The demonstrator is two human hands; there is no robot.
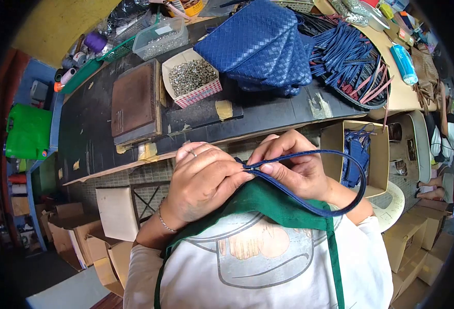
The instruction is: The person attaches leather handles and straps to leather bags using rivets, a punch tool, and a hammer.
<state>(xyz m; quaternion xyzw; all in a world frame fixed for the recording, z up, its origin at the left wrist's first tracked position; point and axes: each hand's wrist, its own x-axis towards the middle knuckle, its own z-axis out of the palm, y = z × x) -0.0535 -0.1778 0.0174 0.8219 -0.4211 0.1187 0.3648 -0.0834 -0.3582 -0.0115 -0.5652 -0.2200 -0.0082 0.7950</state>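
Both of my hands are close to my chest, above a green apron (268, 203). My left hand (201, 180) and my right hand (294, 165) pinch the ends of a thin blue leather strap (358, 193) where they meet between my fingertips. The strap loops out to the right and back under my right wrist. A ring sits on a left finger and a bracelet on the left wrist.
A dark workbench (88, 129) holds a pile of blue woven bags (263, 46), a heap of blue straps (348, 59), a box of metal rivets (191, 77), a clear tub of small parts (160, 38) and a brown block (134, 103). An open carton (376, 154) with blue pieces stands at right; more cartons lie on the floor.
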